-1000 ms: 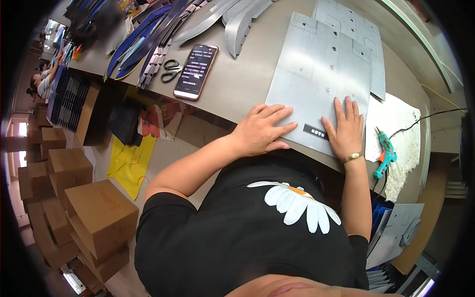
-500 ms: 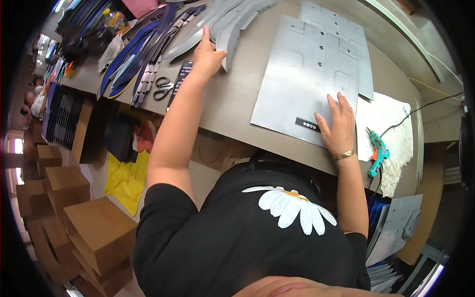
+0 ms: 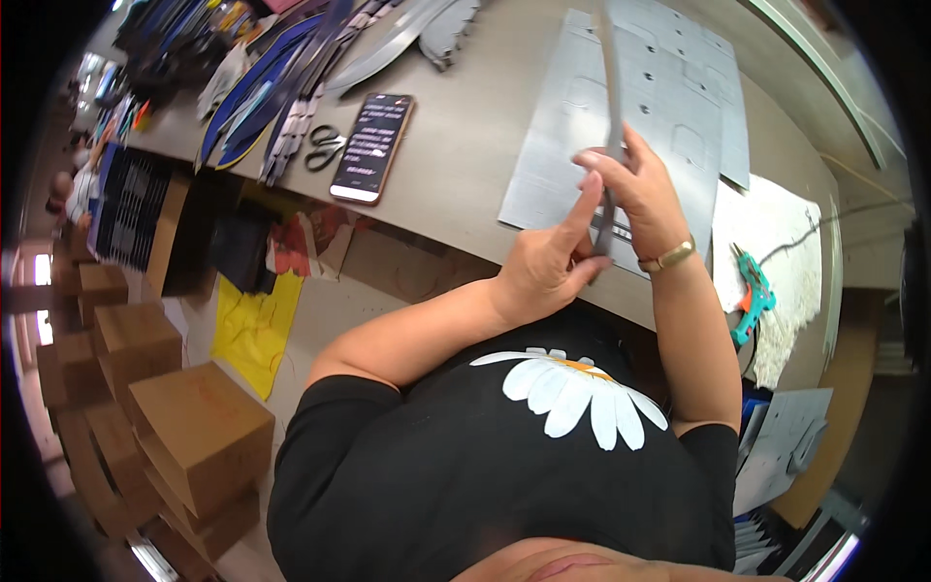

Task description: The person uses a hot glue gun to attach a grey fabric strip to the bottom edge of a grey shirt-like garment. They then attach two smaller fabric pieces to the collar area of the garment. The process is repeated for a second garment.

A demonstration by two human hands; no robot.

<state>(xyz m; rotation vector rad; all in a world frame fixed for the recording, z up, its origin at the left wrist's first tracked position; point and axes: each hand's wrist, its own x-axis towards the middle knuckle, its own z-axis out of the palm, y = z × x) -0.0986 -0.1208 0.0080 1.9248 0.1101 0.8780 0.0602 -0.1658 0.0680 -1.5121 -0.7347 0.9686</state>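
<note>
A long, thin grey curved piece is held up edge-on over the silver-grey panels. My left hand pinches its lower end, forefinger stretched along it. Higher up, my right hand grips the same piece between thumb and fingers. The panels lie partly overlapping on the table, with raised outlines and small dark holes; the held piece and my hands cover part of them. More grey curved pieces rest at the table's far side.
A phone with a lit screen lies beside black-handled scissors. Dark blue curved strips are heaped at the left. To the right, a teal glue gun rests on a white sheet. Cardboard boxes stand on the floor at left.
My left hand has brought a grey curved piece from the far pile toward me, uncovering the phone. My right hand has risen off the panel and taken hold of the piece.
</note>
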